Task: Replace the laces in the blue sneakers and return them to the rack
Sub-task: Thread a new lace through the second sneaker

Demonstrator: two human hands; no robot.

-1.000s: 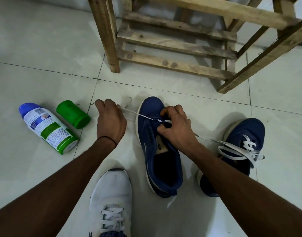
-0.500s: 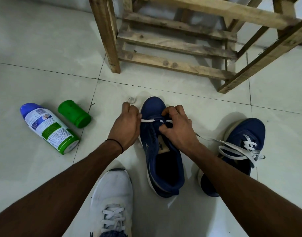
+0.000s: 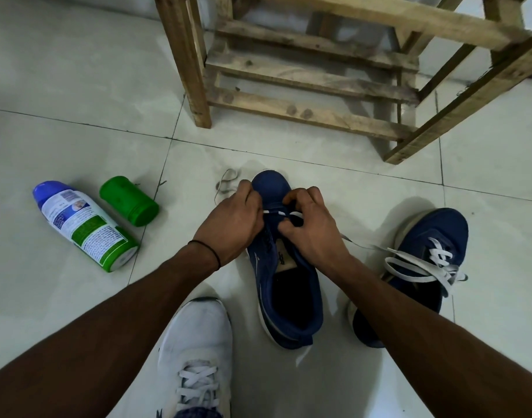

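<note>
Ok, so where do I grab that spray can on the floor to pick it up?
Grab the spray can round its middle, on the label, coming down from above. It lies on its side on the floor, so its long round body faces up and fingers can wrap both sides. Probably keep toward the base end, since the green cap lies close beside the blue-topped end.

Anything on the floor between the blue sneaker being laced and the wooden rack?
Nothing visible: bare tile lies between the blue sneaker being laced and the slatted wooden rack. The white-and-green spray can and green cap lie off left.
</note>
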